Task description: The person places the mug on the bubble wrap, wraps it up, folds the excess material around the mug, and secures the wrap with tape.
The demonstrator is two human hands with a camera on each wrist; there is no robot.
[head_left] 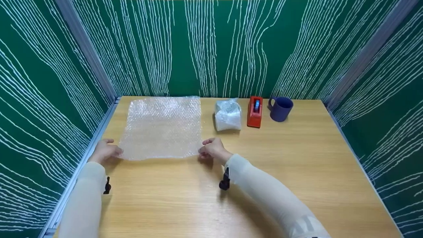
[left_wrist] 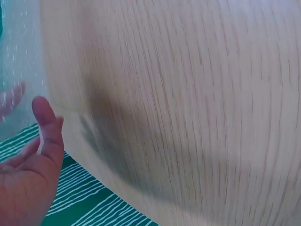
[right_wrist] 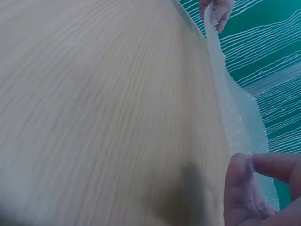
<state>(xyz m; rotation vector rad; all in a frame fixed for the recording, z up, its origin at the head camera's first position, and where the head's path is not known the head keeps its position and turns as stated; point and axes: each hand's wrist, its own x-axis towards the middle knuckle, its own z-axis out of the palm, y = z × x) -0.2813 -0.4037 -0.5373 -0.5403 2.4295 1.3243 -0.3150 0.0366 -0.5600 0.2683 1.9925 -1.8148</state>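
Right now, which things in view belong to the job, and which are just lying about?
In the job:
bubble-wrap sheet, its near corners pinched by the left hand and right hand

Seemingly lying by, untouched:
wrapped bundle
red tape dispenser
purple mug

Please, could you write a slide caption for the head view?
Left hand and right hand pinch near corners of bubble wrap over a table.

Right wrist view: right hand (right_wrist: 251,207) at 4 o'clock, thumb and a finger pinching the bubble wrap (right_wrist: 240,113) edge. Sheet runs up to 1 o'clock, where left hand (right_wrist: 220,10) holds the other end. Wood-grain counter (right_wrist: 103,103) fills centre and 6 through 12. Blurry shadow (right_wrist: 183,200) at 5. Green wall (right_wrist: 251,47) with white lines, 1 to 3.
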